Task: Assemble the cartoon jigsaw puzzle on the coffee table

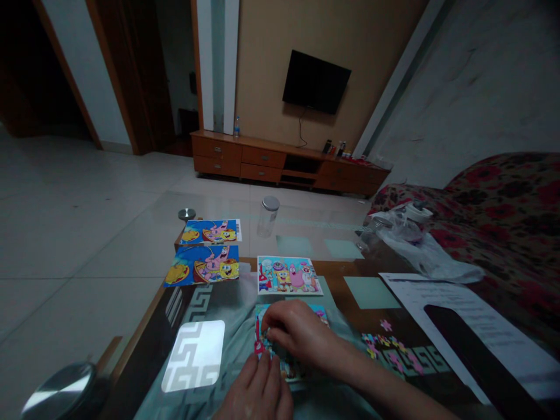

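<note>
Head view: a partly covered jigsaw puzzle [259,326] is lying on the glass-topped table [345,326] right under both hands, its left edge and upper right corner showing. The right hand [300,329] is arching over its middle with fingers curled and thumb meeting forefinger; whether they are pinching a piece, one cannot tell. The left hand [262,385] is resting at the lower left edge, its fingers extended side by side and unclenched.

A cartoon reference card [290,275] is sitting just beyond the puzzle's top edge, limiting the space there. Leftward, glass is stretching toward the table's slanting side, where two blue cartoon pictures [207,256] are lying one behind the other. Rightward, the forearm is passing close to a scatter of loose puzzle pieces [391,347]; farther right, printed sheets [503,326] are lying beneath a long dark flat object [472,350].

Toward the far side a clear jar [268,219] is standing upright, and a white plastic bag [441,265] is slumping near the floral sofa [503,186]. Beyond the tiled floor [109,233], a wooden cabinet [262,157] is running below a wall-mounted television [317,81].
</note>
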`<move>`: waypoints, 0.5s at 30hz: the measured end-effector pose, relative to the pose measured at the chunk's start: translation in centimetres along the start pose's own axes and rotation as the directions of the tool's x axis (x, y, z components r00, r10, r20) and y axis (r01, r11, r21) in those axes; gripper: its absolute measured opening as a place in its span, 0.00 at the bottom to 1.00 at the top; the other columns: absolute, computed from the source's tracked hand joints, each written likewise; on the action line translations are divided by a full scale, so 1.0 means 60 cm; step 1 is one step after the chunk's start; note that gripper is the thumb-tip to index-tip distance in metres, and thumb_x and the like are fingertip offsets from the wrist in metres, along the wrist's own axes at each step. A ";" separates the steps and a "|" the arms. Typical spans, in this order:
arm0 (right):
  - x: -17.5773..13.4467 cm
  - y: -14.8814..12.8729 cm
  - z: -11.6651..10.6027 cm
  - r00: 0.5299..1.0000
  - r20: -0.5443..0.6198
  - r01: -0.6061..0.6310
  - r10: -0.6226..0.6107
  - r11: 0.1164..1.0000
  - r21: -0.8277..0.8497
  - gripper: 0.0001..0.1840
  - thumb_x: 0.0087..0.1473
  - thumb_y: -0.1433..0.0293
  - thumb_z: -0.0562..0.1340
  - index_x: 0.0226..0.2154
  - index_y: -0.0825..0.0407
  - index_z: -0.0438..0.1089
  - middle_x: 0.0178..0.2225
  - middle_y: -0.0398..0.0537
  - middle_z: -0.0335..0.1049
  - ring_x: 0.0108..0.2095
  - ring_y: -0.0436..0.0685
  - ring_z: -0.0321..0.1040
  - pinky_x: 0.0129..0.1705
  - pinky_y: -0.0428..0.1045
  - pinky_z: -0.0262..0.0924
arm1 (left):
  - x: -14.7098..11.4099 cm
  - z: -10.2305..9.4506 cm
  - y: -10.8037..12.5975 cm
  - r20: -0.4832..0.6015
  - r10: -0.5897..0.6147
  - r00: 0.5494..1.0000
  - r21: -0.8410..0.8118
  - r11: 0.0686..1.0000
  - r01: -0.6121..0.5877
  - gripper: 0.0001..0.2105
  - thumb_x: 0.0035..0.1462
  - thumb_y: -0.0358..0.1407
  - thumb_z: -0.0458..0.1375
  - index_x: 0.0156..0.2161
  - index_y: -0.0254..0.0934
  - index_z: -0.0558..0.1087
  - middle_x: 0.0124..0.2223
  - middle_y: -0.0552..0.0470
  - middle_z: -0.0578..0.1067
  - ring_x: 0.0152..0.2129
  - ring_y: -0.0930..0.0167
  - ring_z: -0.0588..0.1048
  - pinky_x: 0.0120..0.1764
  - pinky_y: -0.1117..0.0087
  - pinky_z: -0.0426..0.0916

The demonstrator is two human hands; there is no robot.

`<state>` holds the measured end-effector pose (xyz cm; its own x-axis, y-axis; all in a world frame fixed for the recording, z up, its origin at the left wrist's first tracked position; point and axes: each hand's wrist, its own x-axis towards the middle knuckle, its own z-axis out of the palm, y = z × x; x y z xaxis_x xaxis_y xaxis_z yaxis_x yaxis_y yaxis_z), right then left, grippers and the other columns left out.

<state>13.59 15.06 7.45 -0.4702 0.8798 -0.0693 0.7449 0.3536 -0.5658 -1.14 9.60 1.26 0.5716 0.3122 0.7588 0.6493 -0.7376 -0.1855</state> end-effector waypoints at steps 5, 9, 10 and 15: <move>0.002 0.000 -0.001 0.999 -0.028 0.016 -0.018 0.997 -0.078 0.11 0.46 0.81 0.64 0.32 0.52 0.77 0.32 0.48 0.76 0.33 0.53 0.69 0.35 0.45 0.59 | -0.009 0.002 0.001 0.071 0.048 0.996 -0.024 0.999 -0.046 0.15 0.59 0.26 0.44 0.33 0.38 0.72 0.33 0.50 0.79 0.32 0.69 0.77 0.39 0.67 0.67; 0.005 0.002 0.003 1.000 -0.028 -0.001 -0.002 0.992 -0.122 0.10 0.46 0.81 0.65 0.31 0.52 0.77 0.32 0.48 0.75 0.32 0.53 0.69 0.34 0.46 0.59 | -0.017 0.006 0.000 0.081 0.069 0.994 -0.015 0.998 -0.068 0.13 0.59 0.27 0.46 0.34 0.38 0.72 0.33 0.50 0.79 0.32 0.68 0.77 0.40 0.66 0.67; 0.005 0.003 0.005 1.000 -0.032 -0.005 0.002 0.992 -0.123 0.10 0.45 0.81 0.65 0.31 0.52 0.77 0.32 0.48 0.76 0.32 0.53 0.69 0.34 0.46 0.59 | -0.018 0.007 0.000 0.077 0.068 0.995 -0.012 0.998 -0.067 0.13 0.60 0.27 0.45 0.34 0.38 0.72 0.34 0.50 0.79 0.32 0.68 0.77 0.40 0.66 0.66; 0.001 0.008 0.009 0.997 -0.078 -0.028 0.019 0.992 -0.126 0.11 0.44 0.81 0.66 0.32 0.54 0.75 0.32 0.47 0.76 0.32 0.53 0.69 0.34 0.46 0.59 | -0.015 0.002 0.001 0.064 0.053 0.997 -0.002 0.999 -0.053 0.13 0.60 0.27 0.45 0.34 0.38 0.72 0.34 0.50 0.79 0.32 0.68 0.77 0.40 0.66 0.66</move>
<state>13.69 15.13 6.72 -0.4178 0.9084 -0.0151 0.8114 0.3656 -0.4560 -1.54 9.36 0.48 0.6360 0.3106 0.7065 0.6173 -0.7541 -0.2243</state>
